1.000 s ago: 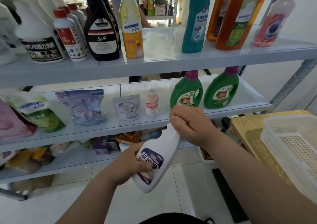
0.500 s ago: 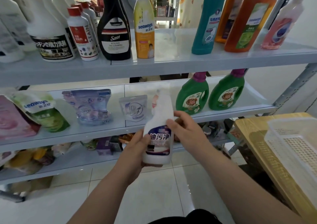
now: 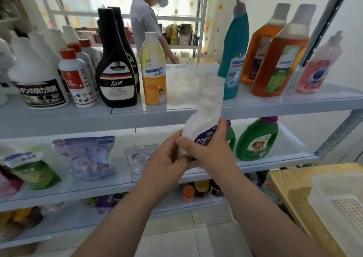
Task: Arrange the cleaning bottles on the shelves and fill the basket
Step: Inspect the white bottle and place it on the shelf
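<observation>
the white bottle (image 3: 204, 117) is held in both hands in front of the shelves, its base lower than the front lip of the upper shelf (image 3: 275, 107). its long axis runs from the base, down in the palms, up and a little to the right, so the neck leans toward the bare stretch between the yellow bottle (image 3: 154, 70) and the teal bottle (image 3: 233, 60). the right hand (image 3: 206, 150) wraps the lower body - thumb across the front by the label, fingers curled round the far side. the left hand (image 3: 167, 160) curls against the base from the left; how much weight it takes i cannot tell. that gap lies up and ahead of the fingers, so the coming move probably calls for raising the base over the lip and standing the bottle straight - the right hand, with the fuller hold, seems better placed to carry it
</observation>
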Demonstrator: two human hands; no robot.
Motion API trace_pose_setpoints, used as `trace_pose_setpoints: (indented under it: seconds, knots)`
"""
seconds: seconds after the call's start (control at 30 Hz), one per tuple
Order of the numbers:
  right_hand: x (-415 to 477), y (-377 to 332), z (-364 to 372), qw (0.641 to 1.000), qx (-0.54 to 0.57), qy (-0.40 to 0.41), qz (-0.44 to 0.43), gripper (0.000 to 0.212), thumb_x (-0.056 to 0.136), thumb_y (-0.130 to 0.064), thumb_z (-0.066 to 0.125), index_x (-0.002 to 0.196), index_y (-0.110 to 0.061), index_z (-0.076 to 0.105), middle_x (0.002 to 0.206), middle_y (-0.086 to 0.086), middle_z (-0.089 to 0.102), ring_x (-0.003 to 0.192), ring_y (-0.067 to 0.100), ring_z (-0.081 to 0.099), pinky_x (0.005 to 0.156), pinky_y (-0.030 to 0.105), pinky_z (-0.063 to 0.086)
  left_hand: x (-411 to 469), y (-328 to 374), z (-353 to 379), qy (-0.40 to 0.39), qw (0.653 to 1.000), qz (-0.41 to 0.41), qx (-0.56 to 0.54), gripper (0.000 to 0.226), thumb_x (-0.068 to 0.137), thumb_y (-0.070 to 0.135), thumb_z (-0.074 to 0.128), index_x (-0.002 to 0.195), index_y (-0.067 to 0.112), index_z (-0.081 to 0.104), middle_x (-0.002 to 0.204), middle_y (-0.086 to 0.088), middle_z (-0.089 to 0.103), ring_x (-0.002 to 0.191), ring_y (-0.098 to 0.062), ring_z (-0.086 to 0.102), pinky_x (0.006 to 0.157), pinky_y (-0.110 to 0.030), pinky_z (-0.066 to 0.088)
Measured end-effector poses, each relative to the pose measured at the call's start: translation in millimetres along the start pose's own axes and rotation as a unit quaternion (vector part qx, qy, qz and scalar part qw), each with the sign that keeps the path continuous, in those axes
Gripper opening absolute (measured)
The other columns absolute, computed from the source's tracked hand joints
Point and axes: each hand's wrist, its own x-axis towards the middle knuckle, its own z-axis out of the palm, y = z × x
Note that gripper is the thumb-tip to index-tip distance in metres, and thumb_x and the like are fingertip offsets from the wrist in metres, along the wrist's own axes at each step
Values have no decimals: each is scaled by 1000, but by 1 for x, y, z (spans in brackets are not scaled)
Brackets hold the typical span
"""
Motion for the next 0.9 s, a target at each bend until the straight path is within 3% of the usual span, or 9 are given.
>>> trace_pose_setpoints:
  seconds: [0.07,0.13,0.2,0.33,0.43,0.53,0.63,0.73,0.9]
  knots:
    - [29,-8,-1,999,14,24,-29,103,53,-54,89,137,-36,31,113,-26,56,89,-29,53,64,0,45,25,14,-5,-2,999,9,38,46,86,30,60,127,50,59,120,19,71,112,-5,67,91,-32,60]
    - [56,-12,2,997,35,28,-64,96,63,-43,93,137,-35,32,112,-32,56,93,-29,52,66,-1,45,47,21,-18,26,993,26,108,47,84,44,58,131,47,57,121,22,68,112,3,64,92,-27,59]
    - [79,-16,5,994,25,41,-98,91,69,-40,92,132,-42,26,108,-40,51,97,-34,47,68,-6,40,61,18,-34,85,967,68,230,48,90,44,58,138,43,53,135,19,58,122,5,53,100,-21,49]
    - [132,-25,8,989,-8,68,-134,94,67,-51,88,126,-52,15,112,-37,38,102,-34,39,69,-10,34,82,-2,-55,121,824,67,549,69,91,36,64,154,23,40,149,-4,46,136,-24,40,116,-41,32]
    - [160,-25,14,989,-19,79,-123,95,64,-55,87,125,-53,15,110,-38,35,101,-18,46,64,-8,36,86,-17,-54,91,752,40,652,75,80,36,71,147,10,50,144,-16,52,135,-39,45,116,-58,29]
    - [180,-19,22,988,-37,91,-117,94,59,-60,85,122,-53,16,106,-38,35,97,0,50,64,-1,34,85,-27,-53,109,747,60,653,86,62,29,82,141,4,56,137,-21,57,129,-47,50,113,-64,32]
    - [192,-11,27,987,-57,103,-112,94,59,-59,85,124,-50,17,105,-35,36,94,0,49,62,-2,31,86,-34,-55,112,743,63,657,95,57,31,84,143,5,54,138,-21,56,131,-47,50,113,-65,30]
    - [197,-3,31,985,-64,113,-114,93,61,-55,87,124,-47,18,113,-20,42,104,5,48,61,-4,35,88,-37,-55,111,739,63,661,96,57,34,83,144,6,54,139,-21,56,131,-48,50,114,-65,28]
    - [198,4,39,978,-103,129,-126,92,67,-50,89,129,-41,22,121,-12,44,110,9,49,76,4,37,90,-40,-57,96,735,55,669,96,57,37,82,143,6,54,138,-22,56,132,-49,50,114,-66,26]
